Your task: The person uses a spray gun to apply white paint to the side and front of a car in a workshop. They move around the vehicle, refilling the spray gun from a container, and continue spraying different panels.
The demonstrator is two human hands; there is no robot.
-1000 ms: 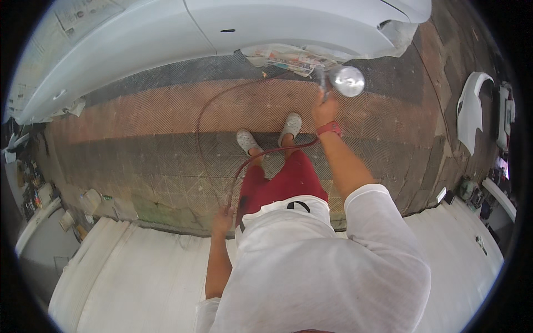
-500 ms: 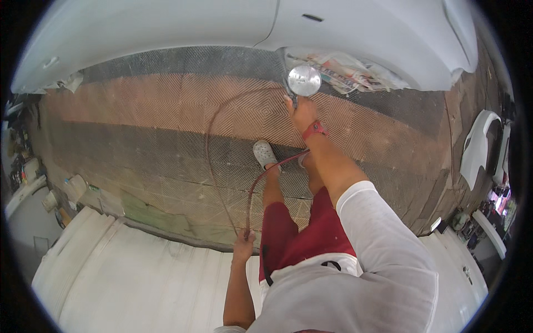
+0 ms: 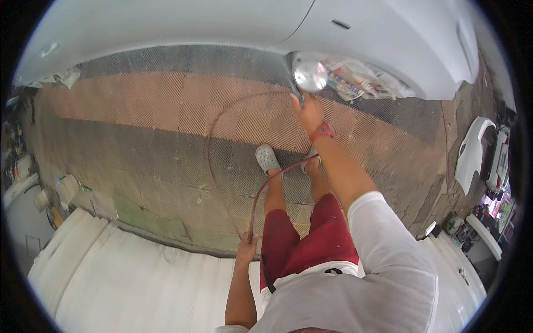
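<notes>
My right hand [image 3: 311, 114], with a red watch on its wrist, is closed around the handle of a spray gun [image 3: 300, 95]. On the gun sits a round, shiny metal cup [image 3: 312, 72], just below the edge of a pale grey-white car body [image 3: 194, 23]. Lower down, beside my left thigh, my left hand [image 3: 246, 248] grips a reddish hose [image 3: 260, 194]. The hose bends up toward my right forearm and also loops out across the floor to the gun. My fingers partly hide the gun's trigger.
Sheets of printed paper [image 3: 361, 77] cover the wheel area beside the gun. Patterned brown and dark matting [image 3: 166, 111] lies underfoot. A large white panel [image 3: 161, 277] is behind me. A white curved part [image 3: 472, 158] stands at the right; clutter [image 3: 19, 150] lines the left.
The spray gun has shifted left relative to the car's panel seam, and its cup now looks tilted. The whole view has turned slightly. Both hands keep their hold.
</notes>
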